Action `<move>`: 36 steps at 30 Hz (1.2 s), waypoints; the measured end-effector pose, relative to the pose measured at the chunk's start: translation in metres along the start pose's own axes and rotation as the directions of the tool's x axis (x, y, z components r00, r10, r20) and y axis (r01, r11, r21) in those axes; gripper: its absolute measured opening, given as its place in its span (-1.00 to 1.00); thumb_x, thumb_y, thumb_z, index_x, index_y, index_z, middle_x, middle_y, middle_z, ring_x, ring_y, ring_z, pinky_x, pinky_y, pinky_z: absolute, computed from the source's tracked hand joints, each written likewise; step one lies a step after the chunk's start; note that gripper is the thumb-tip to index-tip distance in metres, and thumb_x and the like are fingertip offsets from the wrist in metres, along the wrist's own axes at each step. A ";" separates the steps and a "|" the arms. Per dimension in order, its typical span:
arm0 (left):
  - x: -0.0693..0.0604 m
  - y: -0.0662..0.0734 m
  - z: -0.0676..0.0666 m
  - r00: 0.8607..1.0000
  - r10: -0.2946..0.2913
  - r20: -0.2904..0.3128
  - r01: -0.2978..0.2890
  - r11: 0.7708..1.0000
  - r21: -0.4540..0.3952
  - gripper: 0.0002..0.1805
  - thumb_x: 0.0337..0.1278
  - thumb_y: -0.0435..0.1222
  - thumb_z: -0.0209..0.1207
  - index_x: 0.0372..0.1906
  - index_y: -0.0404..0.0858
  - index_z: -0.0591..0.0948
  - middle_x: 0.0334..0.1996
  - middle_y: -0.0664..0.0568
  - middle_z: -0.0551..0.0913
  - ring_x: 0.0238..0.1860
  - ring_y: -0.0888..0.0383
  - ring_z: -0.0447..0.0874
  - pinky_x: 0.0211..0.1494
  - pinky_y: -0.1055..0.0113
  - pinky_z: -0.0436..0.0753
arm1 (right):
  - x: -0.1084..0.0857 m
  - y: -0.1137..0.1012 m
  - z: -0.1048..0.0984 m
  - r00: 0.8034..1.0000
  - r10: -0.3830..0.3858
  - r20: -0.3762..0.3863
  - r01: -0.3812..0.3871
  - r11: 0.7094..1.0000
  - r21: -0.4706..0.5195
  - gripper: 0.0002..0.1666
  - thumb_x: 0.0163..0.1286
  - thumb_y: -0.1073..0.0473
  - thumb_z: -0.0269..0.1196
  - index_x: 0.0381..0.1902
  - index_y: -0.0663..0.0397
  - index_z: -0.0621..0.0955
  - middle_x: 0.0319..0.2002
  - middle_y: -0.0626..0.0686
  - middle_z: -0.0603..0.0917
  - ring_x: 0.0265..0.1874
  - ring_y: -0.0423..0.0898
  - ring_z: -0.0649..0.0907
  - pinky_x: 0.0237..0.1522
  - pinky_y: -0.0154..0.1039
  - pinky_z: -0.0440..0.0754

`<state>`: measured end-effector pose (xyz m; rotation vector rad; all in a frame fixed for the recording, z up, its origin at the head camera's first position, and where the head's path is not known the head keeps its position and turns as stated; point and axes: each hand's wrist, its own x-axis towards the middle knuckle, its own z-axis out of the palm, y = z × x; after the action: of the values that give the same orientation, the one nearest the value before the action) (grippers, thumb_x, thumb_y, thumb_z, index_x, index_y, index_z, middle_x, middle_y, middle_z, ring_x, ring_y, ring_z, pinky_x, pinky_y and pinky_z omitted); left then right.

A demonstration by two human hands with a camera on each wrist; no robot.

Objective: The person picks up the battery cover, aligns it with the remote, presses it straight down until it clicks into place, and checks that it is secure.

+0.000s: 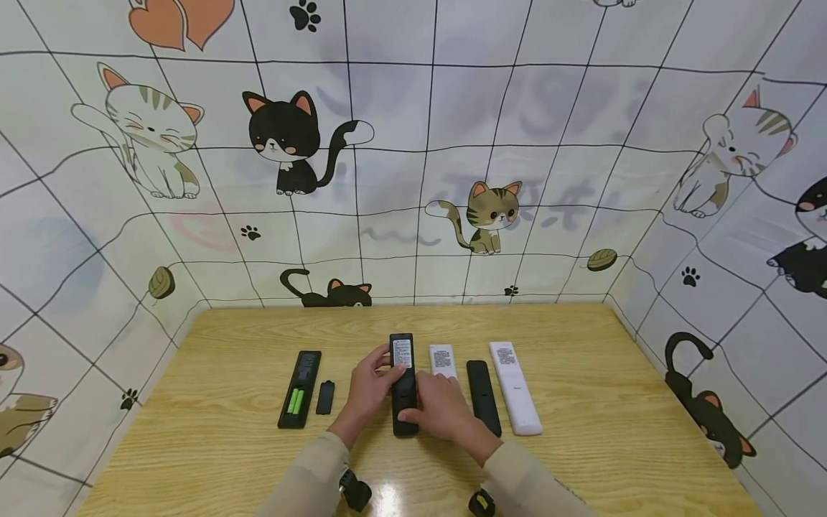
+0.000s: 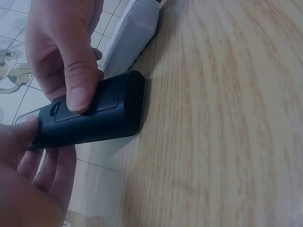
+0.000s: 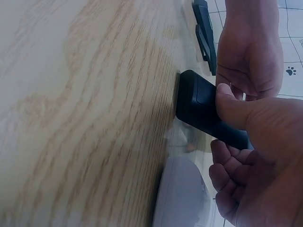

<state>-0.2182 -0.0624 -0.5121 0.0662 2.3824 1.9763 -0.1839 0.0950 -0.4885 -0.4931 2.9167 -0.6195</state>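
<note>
A black remote control (image 1: pixel 403 395) stands back side up between both hands, with a white label on its upper part. My left hand (image 1: pixel 368 391) grips its left side, thumb on the back near the label. From the other side, my right hand (image 1: pixel 446 406) lays its thumb on the battery cover (image 2: pixel 108 100), which sits in place on the lower back. The right hand's other fingers (image 3: pixel 225 165) curl by the remote's edge. In the left wrist view, the remote's lower end is close to the tabletop; whether it touches is unclear.
Left of the hands lies a black remote (image 1: pixel 307 365) with its compartment uncovered, showing green batteries (image 1: pixel 296 401), beside a loose black cover (image 1: pixel 325 397). To the right are a short white remote (image 1: pixel 442 355), partly hidden, a dark remote (image 1: pixel 484 398) and a long white remote (image 1: pixel 517 391).
</note>
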 end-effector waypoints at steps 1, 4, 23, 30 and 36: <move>0.000 0.000 0.000 1.000 0.002 0.001 -0.002 1.000 0.000 -0.47 0.25 -0.28 0.24 0.32 -0.15 0.46 0.02 -0.21 0.67 -0.13 0.01 0.76 -0.28 0.27 0.72 | 0.000 0.000 0.000 1.000 0.005 -0.001 -0.005 1.000 0.006 -0.32 0.15 -0.23 0.39 0.07 0.08 0.53 -0.32 -0.07 0.61 -0.35 -0.12 0.45 -0.25 -0.14 0.27; 0.000 0.000 0.000 1.000 0.002 0.004 -0.002 1.000 -0.002 -0.47 0.26 -0.27 0.24 0.33 -0.14 0.46 0.02 -0.21 0.67 -0.15 0.02 0.76 -0.28 0.27 0.72 | 0.002 0.000 0.000 1.000 0.024 -0.008 -0.024 0.999 0.022 -0.43 0.13 -0.22 0.41 -0.09 0.03 0.57 -0.45 -0.12 0.56 -0.42 -0.15 0.43 -0.26 -0.15 0.27; 0.001 -0.004 0.000 1.000 -0.009 -0.015 0.009 0.999 0.032 -0.44 0.24 -0.24 0.25 0.34 -0.16 0.44 -0.06 -0.17 0.67 -0.33 0.15 0.68 -0.29 0.31 0.69 | 0.007 -0.003 0.004 0.993 0.083 -0.078 -0.084 0.996 -0.009 -0.58 0.19 -0.21 0.36 -0.51 -0.08 0.49 -0.69 -0.13 0.43 -0.66 -0.18 0.39 -0.43 -0.25 0.24; 0.001 -0.004 0.000 1.000 -0.011 -0.010 0.011 1.000 0.026 -0.44 0.24 -0.26 0.25 0.35 -0.15 0.44 -0.04 -0.18 0.66 -0.29 0.12 0.70 -0.26 0.28 0.70 | 0.006 -0.002 0.003 0.995 0.071 -0.074 -0.071 0.997 -0.002 -0.59 0.19 -0.20 0.36 -0.49 -0.07 0.50 -0.68 -0.15 0.44 -0.65 -0.20 0.40 -0.43 -0.27 0.25; 0.001 -0.003 -0.001 1.000 -0.015 -0.013 0.016 1.000 0.027 -0.45 0.24 -0.26 0.25 0.33 -0.14 0.46 -0.03 -0.18 0.66 -0.27 0.12 0.72 -0.26 0.28 0.71 | 0.005 -0.004 0.000 0.996 0.064 -0.067 -0.063 0.998 0.007 -0.60 0.20 -0.20 0.37 -0.47 -0.05 0.52 -0.68 -0.15 0.45 -0.66 -0.21 0.41 -0.44 -0.28 0.26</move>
<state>-0.2189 -0.0635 -0.5152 0.0361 2.4100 1.9438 -0.1875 0.0902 -0.4875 -0.3848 2.9792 -0.6473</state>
